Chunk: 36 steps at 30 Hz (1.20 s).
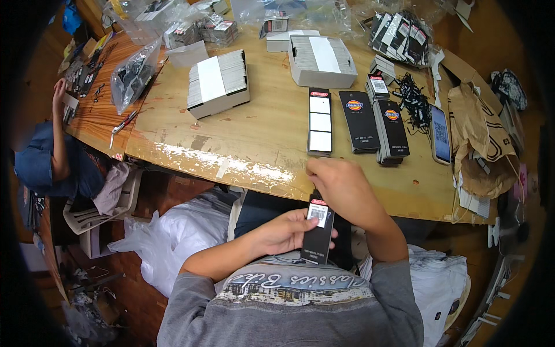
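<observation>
My left hand [283,231] holds a black hang tag [315,246] upright in front of my chest, thumb over its white barcode label. Just above, my right hand [344,182] is closed with bent fingers by the tag's top end; whatever it pinches is hidden. On the table beyond lie a black tag strip with white stickers [319,124], a stack of black tags [358,122] and a taller tag stack [394,139]. A small barcoded tag stack [378,85] sits behind. Further right is a tangle of black strings [414,103].
White boxes of packed cards [218,81] [321,61] stand farther back. A phone [440,136] and brown paper bag [483,139] lie right; bagged tags [400,37] sit behind. At left are a clear bag [134,75], a red-handled tool [123,125] and another person's arm [59,127].
</observation>
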{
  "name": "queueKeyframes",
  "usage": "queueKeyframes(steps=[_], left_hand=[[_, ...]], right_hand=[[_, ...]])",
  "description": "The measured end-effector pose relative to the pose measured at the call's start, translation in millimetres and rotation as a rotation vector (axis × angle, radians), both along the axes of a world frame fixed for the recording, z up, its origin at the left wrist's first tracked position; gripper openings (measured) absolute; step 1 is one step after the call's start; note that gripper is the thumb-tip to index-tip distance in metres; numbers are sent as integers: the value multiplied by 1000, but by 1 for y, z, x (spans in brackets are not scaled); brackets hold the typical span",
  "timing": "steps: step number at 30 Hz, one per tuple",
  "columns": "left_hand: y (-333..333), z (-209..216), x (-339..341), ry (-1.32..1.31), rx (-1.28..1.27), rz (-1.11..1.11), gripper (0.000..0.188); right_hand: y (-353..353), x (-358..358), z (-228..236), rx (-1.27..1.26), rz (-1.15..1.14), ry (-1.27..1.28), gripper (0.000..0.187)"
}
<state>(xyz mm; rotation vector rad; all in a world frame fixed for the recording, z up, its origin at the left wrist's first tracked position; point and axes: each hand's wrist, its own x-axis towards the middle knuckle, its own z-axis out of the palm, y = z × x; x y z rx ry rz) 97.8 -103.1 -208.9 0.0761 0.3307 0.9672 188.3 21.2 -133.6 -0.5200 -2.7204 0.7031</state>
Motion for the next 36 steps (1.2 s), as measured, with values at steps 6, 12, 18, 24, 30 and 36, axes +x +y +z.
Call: queueKeyframes(steps=[6, 12, 18, 24, 30, 36], left_hand=[[-6, -13, -12, 88, 2, 72, 30], [-11, -17, -22, 519, 109, 124, 30], [-28, 40, -89, 1498, 545, 173, 25], [17, 110, -139, 2434, 1163, -277, 34], [78, 99, -131, 2395, 1469, -600, 28], [127, 89, -106, 2269, 1244, 58, 43]], right_hand=[[-5, -8, -8, 113, 27, -113, 11], [-11, -9, -15, 146, -6, -65, 11], [-10, 6, 9, -482, 8, 39, 12], [-43, 5, -29, -921, 89, 140, 15], [-70, 2, -40, -362, 264, 34, 15], [41, 25, 19, 222, 42, -72, 24]])
